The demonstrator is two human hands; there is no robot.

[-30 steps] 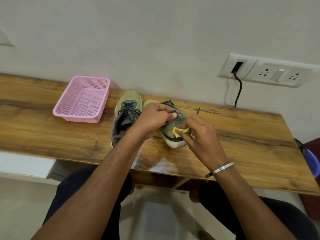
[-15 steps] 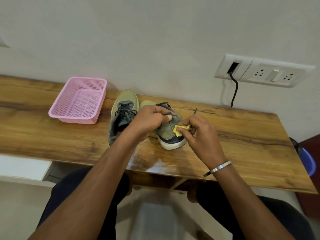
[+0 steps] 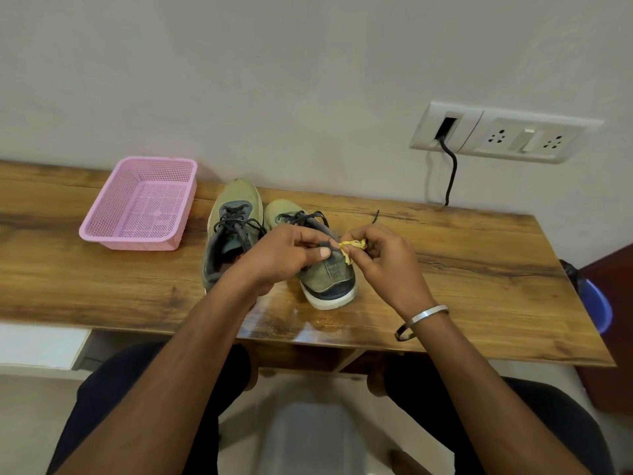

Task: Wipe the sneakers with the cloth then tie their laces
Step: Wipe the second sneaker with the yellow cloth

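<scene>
Left hand [image 3: 287, 255] is gripping the right sneaker [image 3: 325, 272] at its collar, heel pointing toward the person; right hand [image 3: 380, 258] is pinching the bunched yellow cloth [image 3: 351, 247], touching the sneaker's right flank.

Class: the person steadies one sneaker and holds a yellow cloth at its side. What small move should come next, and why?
Probably a short wipe down the heel: the right hand pinches the cloth against the right sneaker, which the left hand grips; its laces lie untied.

Head cam, looking fwd/down, close over wooden desk [image 3: 479, 255] toward wall [image 3: 308, 80].
</scene>
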